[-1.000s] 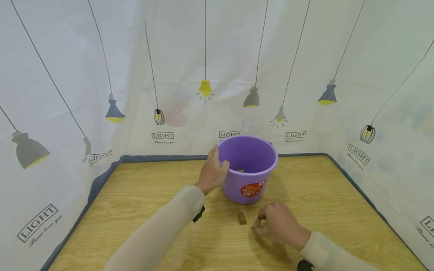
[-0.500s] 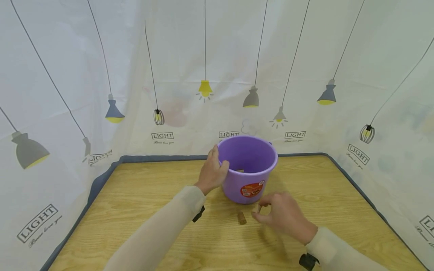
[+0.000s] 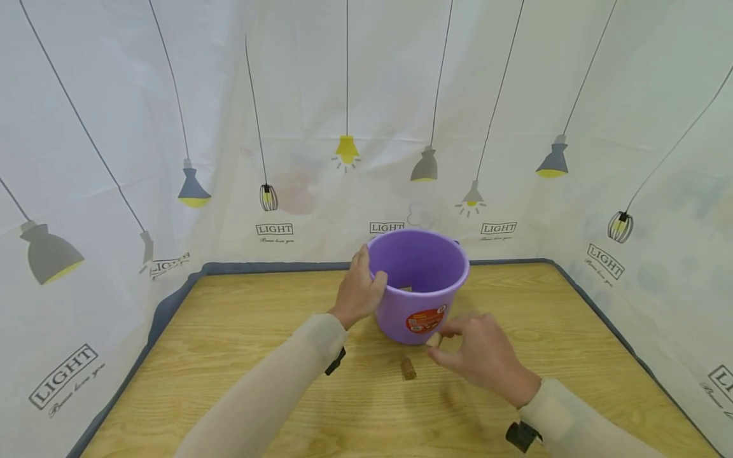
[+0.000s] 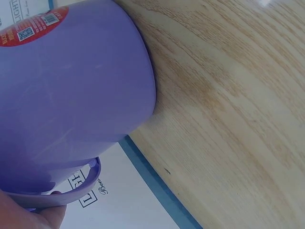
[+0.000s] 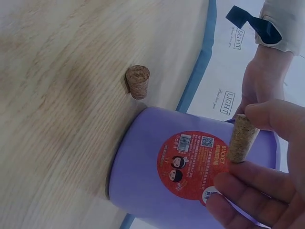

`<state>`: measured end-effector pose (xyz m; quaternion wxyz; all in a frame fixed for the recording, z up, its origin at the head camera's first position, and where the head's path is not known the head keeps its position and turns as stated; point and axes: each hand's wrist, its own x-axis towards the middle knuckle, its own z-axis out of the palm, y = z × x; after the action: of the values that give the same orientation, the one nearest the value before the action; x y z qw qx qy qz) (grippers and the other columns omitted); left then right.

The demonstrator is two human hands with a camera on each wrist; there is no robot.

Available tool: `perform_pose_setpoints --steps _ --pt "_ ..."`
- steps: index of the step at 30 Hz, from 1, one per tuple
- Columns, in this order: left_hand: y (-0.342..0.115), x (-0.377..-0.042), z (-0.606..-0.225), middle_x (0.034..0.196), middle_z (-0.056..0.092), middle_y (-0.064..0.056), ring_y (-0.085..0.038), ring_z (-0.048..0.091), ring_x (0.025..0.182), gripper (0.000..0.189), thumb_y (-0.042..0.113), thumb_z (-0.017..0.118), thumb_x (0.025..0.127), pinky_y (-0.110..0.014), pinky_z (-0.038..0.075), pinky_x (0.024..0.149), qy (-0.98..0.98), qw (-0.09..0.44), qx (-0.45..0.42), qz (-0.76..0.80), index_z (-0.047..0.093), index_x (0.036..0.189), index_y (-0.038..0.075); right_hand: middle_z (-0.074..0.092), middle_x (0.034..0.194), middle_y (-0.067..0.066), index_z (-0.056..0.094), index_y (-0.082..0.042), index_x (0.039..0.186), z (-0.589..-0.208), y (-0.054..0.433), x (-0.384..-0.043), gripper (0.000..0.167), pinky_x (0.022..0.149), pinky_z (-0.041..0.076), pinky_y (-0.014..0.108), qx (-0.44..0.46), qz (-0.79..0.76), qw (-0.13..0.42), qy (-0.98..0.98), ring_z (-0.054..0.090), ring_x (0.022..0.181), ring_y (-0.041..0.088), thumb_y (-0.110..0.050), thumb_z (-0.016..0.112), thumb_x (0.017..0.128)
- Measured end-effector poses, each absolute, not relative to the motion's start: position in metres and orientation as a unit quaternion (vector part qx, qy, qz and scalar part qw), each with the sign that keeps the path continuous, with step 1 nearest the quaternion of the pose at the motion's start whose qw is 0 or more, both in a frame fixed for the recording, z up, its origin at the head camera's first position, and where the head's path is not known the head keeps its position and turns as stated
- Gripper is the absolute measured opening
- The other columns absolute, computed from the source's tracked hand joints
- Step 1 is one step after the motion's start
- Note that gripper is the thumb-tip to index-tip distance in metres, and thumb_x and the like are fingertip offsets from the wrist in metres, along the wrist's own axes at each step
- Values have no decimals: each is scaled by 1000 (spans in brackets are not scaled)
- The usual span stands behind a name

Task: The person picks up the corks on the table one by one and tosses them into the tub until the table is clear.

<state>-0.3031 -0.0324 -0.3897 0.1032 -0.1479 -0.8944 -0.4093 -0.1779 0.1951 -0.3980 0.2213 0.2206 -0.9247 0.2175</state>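
A purple bucket [image 3: 395,321] with a round red label stands upright on the table. My left hand [image 3: 358,291] grips its rim on the left side; in the left wrist view fingers [image 4: 53,217] show at the bucket's curved handle [image 4: 71,194]. In front of the bucket, my right hand [image 3: 485,356] pinches a tapered cork stopper [image 5: 242,138] between thumb and fingertips, below rim height in the head view. A second, browner cork stopper [image 5: 138,83] rests on the tabletop near the bucket's base. Inside the bucket a small tan piece [image 3: 406,289] shows, mostly hidden by the near wall.
The wood-grain table [image 3: 258,331] is bounded at the back and sides by a white cloth [image 3: 309,127] printed with hanging lamps and a blue lower border. Each wrist bears a dark strap [image 3: 522,437].
My right hand has risen from near the tabletop and moved forward toward the bucket with the cork stopper. The left hand, the bucket and the other cork stopper have stayed put.
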Motion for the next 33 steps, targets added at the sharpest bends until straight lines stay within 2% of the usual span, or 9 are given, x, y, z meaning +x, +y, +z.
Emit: perform_pose_setpoints --steps 4,8,12,18,24,33 --pt "-33 -303 -390 167 23 -19 -38 36 147 81 33 41 96 -51 31 120 -894 99 -148 -411 11 163 0 77 84 -3 82 -16 85 -395 196 -179 22 81 58 47 229 226 237 -917 72 79 15 -32 91 72" --pt "-33 -303 -390 168 22 -19 -38 36 147 81 33 41 96 -51 30 120 -894 94 -148 -412 11 164 0 78 86 0 81 -14 86 -392 196 -180 25 86 55 52 227 232 241 -915 72 80 17 -32 91 72" --pt "-33 -302 -389 168 22 -19 -38 36 147 81 33 42 96 -51 30 120 -895 93 -148 -411 11 164 0 78 85 1 81 -12 88 -389 196 -181 28 86 54 51 222 234 246 -914 71 79 18 -34 91 73" --pt "-33 -302 -388 167 23 -19 -38 36 147 81 33 41 96 -50 31 120 -897 93 -147 -407 11 163 0 77 84 -1 81 -13 86 -383 196 -182 25 80 56 45 231 240 265 -905 70 79 16 -32 91 73" --pt "-32 -301 -387 167 23 -20 -38 36 147 81 32 41 96 -50 31 120 -898 94 -145 -406 11 163 -1 77 85 0 81 -12 88 -377 196 -183 25 81 55 49 236 238 280 -899 70 80 21 -29 91 73" --pt "-32 -302 -388 167 23 -20 -39 35 147 81 33 41 96 -51 30 120 -897 94 -144 -408 12 163 -1 77 83 -3 80 -12 87 -369 197 -186 23 78 57 45 244 254 304 -885 70 80 17 -28 91 74"
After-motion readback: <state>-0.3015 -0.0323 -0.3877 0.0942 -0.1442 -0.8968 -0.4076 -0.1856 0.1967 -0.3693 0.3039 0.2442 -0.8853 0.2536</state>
